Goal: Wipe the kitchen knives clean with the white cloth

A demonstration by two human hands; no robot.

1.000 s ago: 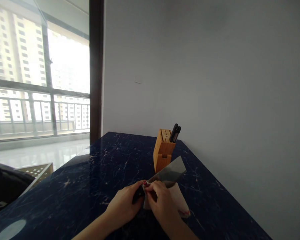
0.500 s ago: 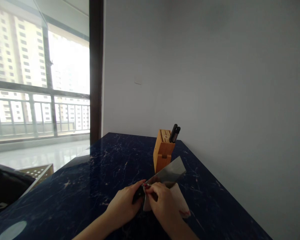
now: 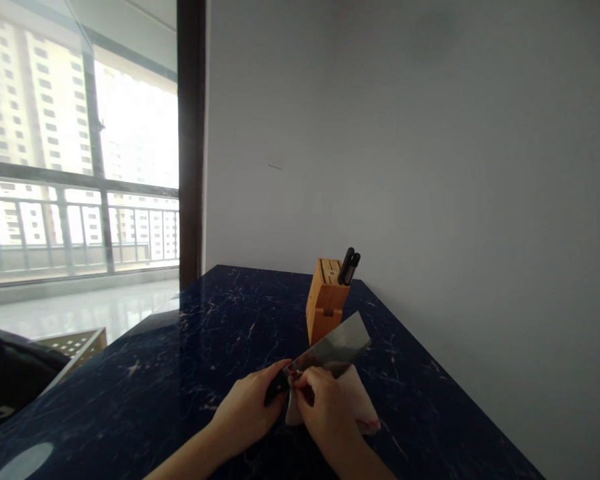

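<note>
Left hand on cleaver, grip closed round the black handle; blade angled up and away to the right, in front of the knife block. Right hand just beside it, thumb and fingertips pinching white cloth against the blade near the handle end; a red bit of cloth shows at the pinch. Rest of cloth spreads under and right of the right hand, reddish edge at its lower corner. Wooden block stands on the dark blue veined counter, two black-handled tools in its right side. Gray wall behind, window at left.
</note>
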